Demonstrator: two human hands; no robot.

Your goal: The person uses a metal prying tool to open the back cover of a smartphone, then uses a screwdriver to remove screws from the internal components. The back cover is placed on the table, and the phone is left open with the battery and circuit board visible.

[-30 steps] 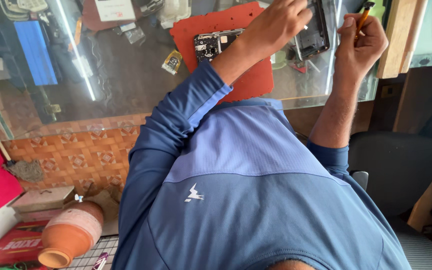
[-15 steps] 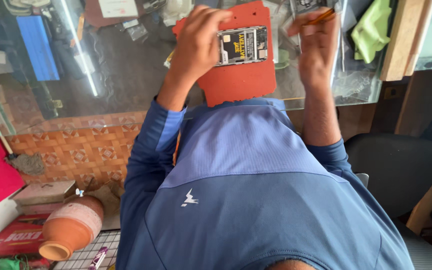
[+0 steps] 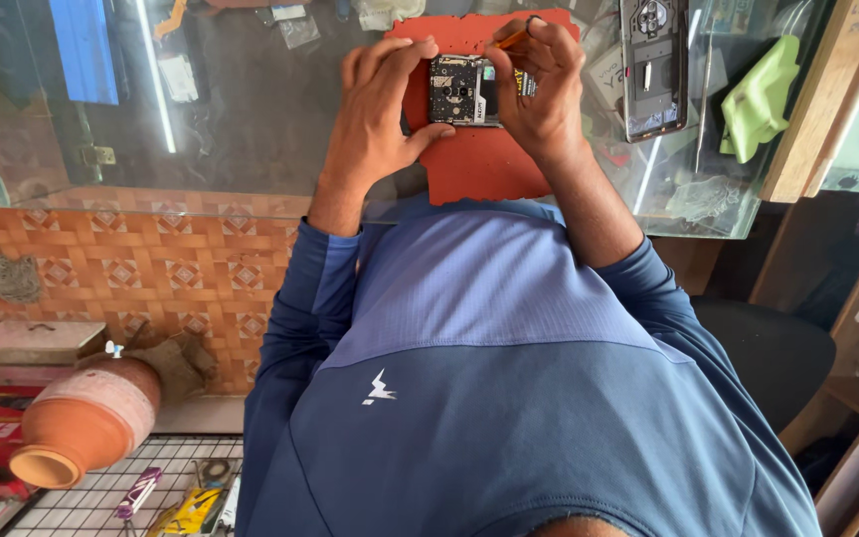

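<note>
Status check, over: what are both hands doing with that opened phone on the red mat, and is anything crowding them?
Left hand steadies opened phone on red mat. Right hand grips orange tool over it. Phone back cover lies apart, right; nothing crowding.

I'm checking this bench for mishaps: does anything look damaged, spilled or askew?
No spill. The opened phone under both hands on the red mat shows bare circuitry, and its back cover lies apart on the glass counter.

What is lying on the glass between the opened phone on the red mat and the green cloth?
In the head view, a detached phone back cover lies between the opened phone and green cloth.
</note>
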